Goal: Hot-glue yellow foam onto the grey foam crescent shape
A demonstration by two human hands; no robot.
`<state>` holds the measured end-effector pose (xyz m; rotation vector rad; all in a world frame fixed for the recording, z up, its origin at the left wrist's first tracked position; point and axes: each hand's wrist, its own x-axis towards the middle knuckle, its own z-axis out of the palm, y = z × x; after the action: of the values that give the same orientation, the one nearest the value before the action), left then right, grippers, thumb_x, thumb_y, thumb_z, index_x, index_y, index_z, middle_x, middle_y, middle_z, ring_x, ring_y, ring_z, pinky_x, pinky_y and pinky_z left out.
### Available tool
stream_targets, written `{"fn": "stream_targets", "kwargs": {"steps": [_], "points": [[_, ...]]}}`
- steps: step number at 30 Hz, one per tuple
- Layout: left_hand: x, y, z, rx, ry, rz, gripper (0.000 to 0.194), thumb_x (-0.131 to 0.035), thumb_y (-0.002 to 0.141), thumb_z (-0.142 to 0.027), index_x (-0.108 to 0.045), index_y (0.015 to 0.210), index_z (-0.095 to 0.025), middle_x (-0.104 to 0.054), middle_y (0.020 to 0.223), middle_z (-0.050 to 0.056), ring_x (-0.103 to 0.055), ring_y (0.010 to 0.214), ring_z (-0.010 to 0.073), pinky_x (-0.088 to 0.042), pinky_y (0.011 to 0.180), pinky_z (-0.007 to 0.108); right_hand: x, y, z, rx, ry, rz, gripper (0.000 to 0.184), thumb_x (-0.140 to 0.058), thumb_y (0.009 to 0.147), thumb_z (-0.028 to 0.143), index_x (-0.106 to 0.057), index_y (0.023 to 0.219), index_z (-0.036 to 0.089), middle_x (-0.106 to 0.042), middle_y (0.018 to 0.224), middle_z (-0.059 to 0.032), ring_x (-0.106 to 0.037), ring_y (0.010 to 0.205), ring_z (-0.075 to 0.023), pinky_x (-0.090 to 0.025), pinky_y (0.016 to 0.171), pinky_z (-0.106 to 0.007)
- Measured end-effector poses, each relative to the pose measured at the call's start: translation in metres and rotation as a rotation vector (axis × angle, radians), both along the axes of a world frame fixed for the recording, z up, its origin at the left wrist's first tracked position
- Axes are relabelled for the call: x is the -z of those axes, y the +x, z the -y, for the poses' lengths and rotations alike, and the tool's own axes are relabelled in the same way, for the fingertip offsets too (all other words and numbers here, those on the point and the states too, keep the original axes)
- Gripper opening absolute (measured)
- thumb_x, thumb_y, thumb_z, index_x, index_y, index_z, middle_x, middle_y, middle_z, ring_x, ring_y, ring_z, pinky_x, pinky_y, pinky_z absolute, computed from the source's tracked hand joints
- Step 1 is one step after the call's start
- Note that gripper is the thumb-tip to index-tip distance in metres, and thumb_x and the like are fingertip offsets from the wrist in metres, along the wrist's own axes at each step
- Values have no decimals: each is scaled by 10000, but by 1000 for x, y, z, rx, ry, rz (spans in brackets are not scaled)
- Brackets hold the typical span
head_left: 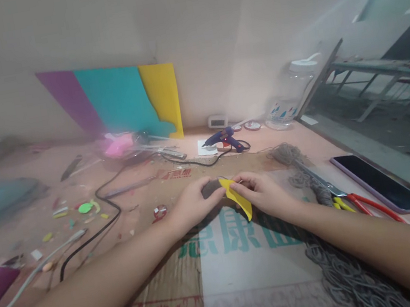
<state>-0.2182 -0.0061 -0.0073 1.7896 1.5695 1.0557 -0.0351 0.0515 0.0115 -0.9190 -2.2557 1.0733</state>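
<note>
Both hands meet over a flattened cardboard sheet (224, 270) at the middle of the table. My left hand (192, 205) and my right hand (261, 194) each pinch a small yellow foam piece (238, 197) between fingertips; the piece hangs down and to the right, just above the cardboard. Something dark shows behind the left fingertips, and I cannot make it out.
Scissors with red and yellow handles (348, 197) lie on grey cord (338, 267) at the right, beside a dark phone (380, 181). A blue glue gun (226, 139) and its black cable (97, 213) lie behind. Coloured foam sheets (121, 102) lean on the wall. Scraps litter the left.
</note>
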Motion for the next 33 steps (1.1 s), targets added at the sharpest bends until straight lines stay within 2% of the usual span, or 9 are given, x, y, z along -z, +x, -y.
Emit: {"fn": "stream_targets", "kwargs": {"steps": [5, 8, 10, 14, 19, 22, 27, 33], "points": [[5, -2, -1, 28, 29, 0, 309, -509, 860, -427, -637, 946, -159, -669, 887, 35, -599, 827, 192, -442, 728, 272, 3, 0, -2, 9, -89, -25, 237, -511, 856, 402, -597, 803, 188, -637, 679, -18, -577, 585, -159, -400, 502, -239], [5, -2, -1, 43, 63, 67, 308, -508, 867, -424, -635, 968, -162, -668, 920, 34, -597, 862, 190, -443, 769, 271, 5, 1, -2, 9, -139, -22, 241, -509, 857, 416, -589, 833, 191, -629, 672, -16, -570, 558, -158, -407, 490, -244], [3, -3, -2, 54, 71, 138, 320, -493, 875, -431, -645, 949, -159, -669, 902, 29, -597, 860, 185, -444, 771, 263, 6, 1, -2, 3, -110, -3, 246, -497, 865, 414, -587, 819, 189, -619, 674, -17, -570, 563, -159, -409, 495, -246], [1, -6, -7, 26, -12, 244, 427, -464, 865, -499, -666, 749, -142, -643, 732, 17, -580, 717, 169, -432, 621, 239, 4, 2, -3, -17, -39, 16, 250, -480, 877, 396, -585, 778, 192, -597, 667, -11, -556, 577, -153, -404, 510, -243], [3, -12, -13, -21, -128, 368, 423, -595, 772, -530, -706, 918, -149, -655, 725, 19, -556, 639, 145, -394, 537, 220, 5, 2, -3, -36, 15, 44, 249, -484, 888, 383, -602, 783, 190, -607, 686, -12, -536, 591, -148, -389, 525, -239], [2, -13, -13, -25, -176, 415, 426, -611, 759, -533, -696, 924, -149, -640, 695, 14, -524, 576, 123, -363, 498, 213, 7, 2, -4, -45, 27, 37, 241, -487, 895, 376, -612, 806, 190, -615, 707, -13, -538, 607, -147, -386, 539, -237], [-1, -10, -11, -21, -166, 407, 356, -654, 723, -486, -663, 826, -146, -624, 695, 6, -510, 588, 116, -371, 527, 214, 5, 1, -3, -54, 36, 34, 253, -475, 894, 369, -597, 760, 191, -608, 682, -13, -544, 612, -155, -391, 545, -239], [4, -9, -15, -42, -50, 431, 275, -628, 742, -425, -608, 790, -154, -609, 731, -2, -538, 649, 125, -409, 594, 225, 8, 2, -4, -46, 47, 39, 256, -465, 905, 374, -601, 783, 194, -625, 713, -17, -568, 643, -163, -409, 564, -243]]}}
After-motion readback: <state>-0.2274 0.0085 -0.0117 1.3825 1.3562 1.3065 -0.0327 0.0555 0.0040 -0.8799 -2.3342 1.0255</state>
